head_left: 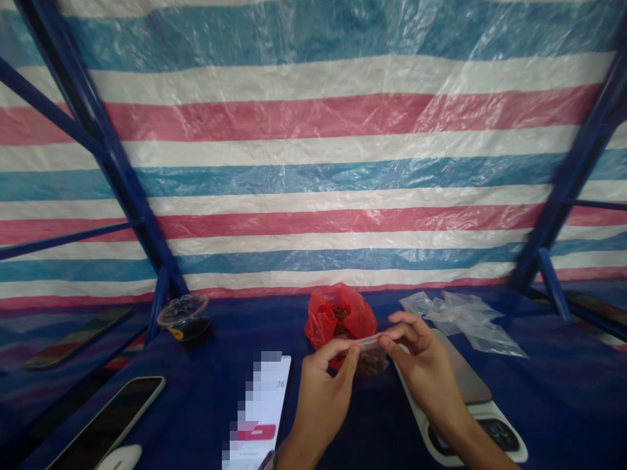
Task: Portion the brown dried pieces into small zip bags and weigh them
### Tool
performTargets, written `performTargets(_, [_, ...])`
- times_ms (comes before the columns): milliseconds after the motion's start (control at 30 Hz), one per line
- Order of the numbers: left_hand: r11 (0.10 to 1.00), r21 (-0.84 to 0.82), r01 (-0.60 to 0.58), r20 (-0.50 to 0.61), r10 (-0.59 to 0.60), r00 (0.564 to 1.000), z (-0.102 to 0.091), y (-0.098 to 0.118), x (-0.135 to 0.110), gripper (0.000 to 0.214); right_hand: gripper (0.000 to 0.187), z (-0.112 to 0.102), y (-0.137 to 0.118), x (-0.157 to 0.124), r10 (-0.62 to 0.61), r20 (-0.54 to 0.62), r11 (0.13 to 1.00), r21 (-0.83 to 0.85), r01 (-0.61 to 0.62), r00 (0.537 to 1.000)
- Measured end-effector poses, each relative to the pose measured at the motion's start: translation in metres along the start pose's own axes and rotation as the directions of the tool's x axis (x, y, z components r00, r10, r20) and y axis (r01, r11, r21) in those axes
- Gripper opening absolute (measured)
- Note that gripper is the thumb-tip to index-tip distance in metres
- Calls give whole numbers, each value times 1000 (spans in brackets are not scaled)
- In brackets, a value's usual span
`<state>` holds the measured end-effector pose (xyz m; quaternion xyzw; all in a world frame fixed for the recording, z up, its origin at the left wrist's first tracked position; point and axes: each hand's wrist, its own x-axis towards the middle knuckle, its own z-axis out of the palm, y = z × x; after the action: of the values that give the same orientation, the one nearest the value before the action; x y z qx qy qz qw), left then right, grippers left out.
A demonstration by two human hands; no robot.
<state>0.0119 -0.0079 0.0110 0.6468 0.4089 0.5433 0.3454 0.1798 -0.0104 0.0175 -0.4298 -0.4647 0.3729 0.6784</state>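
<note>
A small clear zip bag (373, 360) with brown bits inside hangs between my two hands. My left hand (329, 385) pinches the left end of its top strip between thumb and fingers. At the other end of that strip, my right hand (416, 356) pinches with thumb and forefinger, its other fingers curled above. Just behind the bag stands an open red plastic bag (321, 320) containing brown pieces too small to name. Under and beside my right forearm lies a digital scale (465, 375), its lit display partly covered by the arm.
Several flat clear bags (460, 316) lie at the back right. A clear lidded cup (189, 323) of dark liquid stands at the back left. A lit phone (264, 405), a dark phone (112, 424) and a white rounded object (120, 458) rest on the blue table (196, 385).
</note>
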Motion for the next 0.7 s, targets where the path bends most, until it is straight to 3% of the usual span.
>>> performTargets(233, [999, 50, 15, 2, -15, 1000, 2, 9, -3, 27, 34, 0, -7, -3, -95, 47, 992, -79, 98, 994])
performTargets(367, [999, -14, 36, 27, -35, 999, 5, 10, -4, 25, 37, 7, -7, -10, -37, 189, 999, -32, 44, 981])
performTargets(500, [998, 55, -14, 16, 13, 1000, 9, 6, -7, 19, 25, 11, -1, -15, -27, 172, 997, -64, 39, 985])
performTargets(700, [990, 139, -31, -18, 33, 999, 10, 4, -11, 15, 24, 16, 1, -22, -121, 247, 963, -206, 174, 961])
